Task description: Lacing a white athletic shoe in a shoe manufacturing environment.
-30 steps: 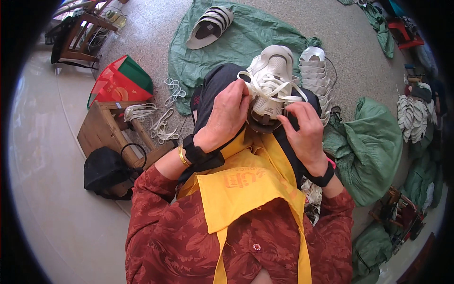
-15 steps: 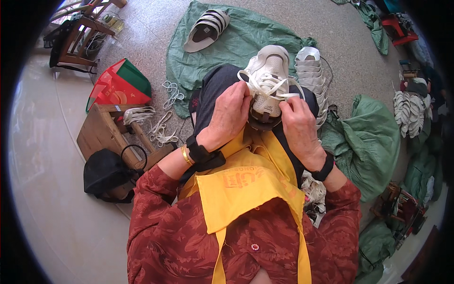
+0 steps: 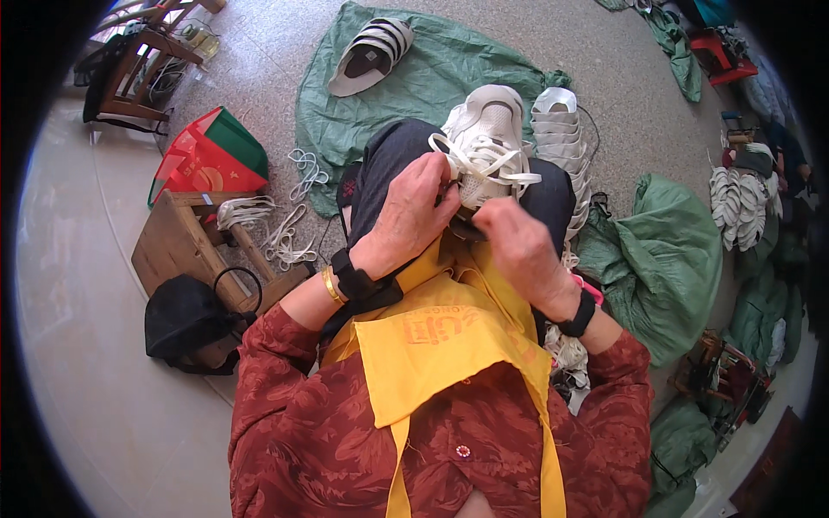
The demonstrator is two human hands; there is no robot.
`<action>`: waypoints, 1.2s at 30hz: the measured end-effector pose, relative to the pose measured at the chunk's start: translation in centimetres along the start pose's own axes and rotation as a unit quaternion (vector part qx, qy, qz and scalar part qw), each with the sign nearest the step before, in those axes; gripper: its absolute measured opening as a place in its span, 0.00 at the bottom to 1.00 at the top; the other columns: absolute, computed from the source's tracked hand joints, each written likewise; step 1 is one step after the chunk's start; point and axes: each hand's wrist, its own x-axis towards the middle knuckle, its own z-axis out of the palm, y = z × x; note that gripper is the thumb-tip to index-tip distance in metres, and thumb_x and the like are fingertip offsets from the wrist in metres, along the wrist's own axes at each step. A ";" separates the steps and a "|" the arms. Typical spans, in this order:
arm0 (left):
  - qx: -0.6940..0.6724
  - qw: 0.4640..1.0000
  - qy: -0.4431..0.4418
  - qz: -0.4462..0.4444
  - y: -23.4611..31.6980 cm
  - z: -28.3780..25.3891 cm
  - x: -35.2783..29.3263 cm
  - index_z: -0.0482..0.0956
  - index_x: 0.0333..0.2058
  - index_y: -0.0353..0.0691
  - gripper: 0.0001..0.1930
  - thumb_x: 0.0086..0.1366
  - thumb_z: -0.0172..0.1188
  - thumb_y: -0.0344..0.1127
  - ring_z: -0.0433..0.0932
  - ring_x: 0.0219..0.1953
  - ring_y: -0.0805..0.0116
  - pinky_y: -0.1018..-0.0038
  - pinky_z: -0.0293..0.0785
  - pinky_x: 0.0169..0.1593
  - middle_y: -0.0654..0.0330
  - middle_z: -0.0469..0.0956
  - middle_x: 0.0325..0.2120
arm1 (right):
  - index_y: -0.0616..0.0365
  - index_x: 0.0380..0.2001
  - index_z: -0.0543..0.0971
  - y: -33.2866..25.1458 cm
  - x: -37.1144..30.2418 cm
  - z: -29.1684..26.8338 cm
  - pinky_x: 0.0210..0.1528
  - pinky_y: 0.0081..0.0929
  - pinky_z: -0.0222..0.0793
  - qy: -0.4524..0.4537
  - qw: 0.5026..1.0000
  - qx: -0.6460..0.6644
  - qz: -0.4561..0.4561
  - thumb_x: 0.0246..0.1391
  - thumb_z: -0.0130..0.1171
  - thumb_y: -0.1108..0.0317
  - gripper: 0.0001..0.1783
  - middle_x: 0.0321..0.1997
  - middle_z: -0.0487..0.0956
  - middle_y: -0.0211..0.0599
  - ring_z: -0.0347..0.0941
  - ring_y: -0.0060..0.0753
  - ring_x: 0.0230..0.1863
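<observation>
A white sneaker [image 3: 490, 123] rests between my knees, toe pointing away from me. Its white shoelace [image 3: 484, 160] is threaded through the upper, with a loop at the left and a loose end sticking out to the right. My left hand [image 3: 408, 207] is closed at the left side of the shoe's opening, thumb and fingers pinching its edge. At the near end of the shoe, my right hand [image 3: 522, 250] has curled fingers, slightly blurred. What those fingers hold, if anything, is hidden. A yellow apron [image 3: 449, 337] covers my lap.
A grey-and-white shoe upper [image 3: 371, 56] lies on a green sheet [image 3: 337, 112] ahead. Stacked white uppers [image 3: 561, 138] stand right of my knee, near a green sack [image 3: 665, 268]. Loose laces [image 3: 289, 237], a wooden stool [image 3: 177, 246], a red-green bag [image 3: 211, 160] and a black bag [image 3: 186, 315] are left.
My right hand has let go of the lace and moved toward me and left, to the shoe's near end. The lace end now lies free to the right. My left hand stays by the opening.
</observation>
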 end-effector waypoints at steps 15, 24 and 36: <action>-0.014 1.000 -0.004 -0.017 -0.1 -0.1 0.0 0.69 0.35 0.33 0.07 0.62 0.60 0.23 0.72 0.25 0.58 0.66 0.70 0.31 0.51 0.71 0.28 | 0.62 0.41 0.78 0.9 3.1 2.0 0.40 0.41 0.76 -0.009 0.994 0.017 0.112 0.56 0.64 0.72 0.11 0.37 0.77 0.47 0.79 0.52 0.37; -0.009 0.998 -0.023 -0.054 0.4 -0.3 0.2 0.68 0.35 0.33 0.08 0.61 0.59 0.25 0.75 0.35 0.44 0.58 0.73 0.39 0.47 0.73 0.30 | 0.61 0.33 0.75 1.1 3.8 2.1 0.37 0.43 0.73 -0.041 0.991 -0.046 0.121 0.57 0.61 0.73 0.05 0.32 0.77 0.46 0.78 0.52 0.35; -0.040 0.994 -0.017 -0.097 1.1 0.0 0.1 0.70 0.35 0.33 0.07 0.62 0.61 0.24 0.74 0.26 0.62 0.69 0.72 0.31 0.54 0.73 0.26 | 0.63 0.35 0.78 -0.6 -3.4 -3.1 0.28 0.33 0.69 -0.066 0.946 0.123 0.294 0.56 0.64 0.76 0.06 0.27 0.76 0.40 0.75 0.37 0.24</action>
